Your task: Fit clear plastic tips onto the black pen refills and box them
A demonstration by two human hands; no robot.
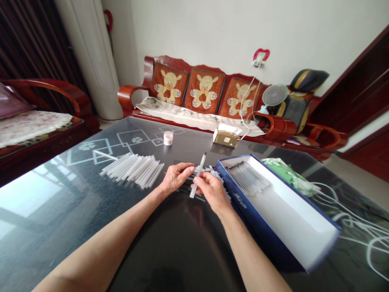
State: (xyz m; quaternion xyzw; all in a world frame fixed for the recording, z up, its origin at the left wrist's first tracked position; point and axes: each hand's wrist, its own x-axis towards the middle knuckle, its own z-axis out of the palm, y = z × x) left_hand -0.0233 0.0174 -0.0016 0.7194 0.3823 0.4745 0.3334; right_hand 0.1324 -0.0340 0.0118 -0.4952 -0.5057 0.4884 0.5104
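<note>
My right hand [209, 187] pinches a translucent tube with a dark tip [199, 172], held slanted above the table. Just to its left, my left hand [178, 176] has its fingers together, close to the tube; whether anything is between them is hidden. White tubes [133, 168] lie in a spread pile to the left. Beneath and behind my hands are small white pieces [214, 172] and dark thin rods [185, 188], partly covered. On the right, a blue box [291, 202] with a white inside holds several clear tubes with dark tips [247, 177].
A small round jar [168, 138] and a tissue box [226, 137] stand toward the table's far side. A green and white packet [287, 174] and white cables [358, 223] lie right of the blue box. Beyond the dark table [75, 202] is a wooden sofa [130, 95].
</note>
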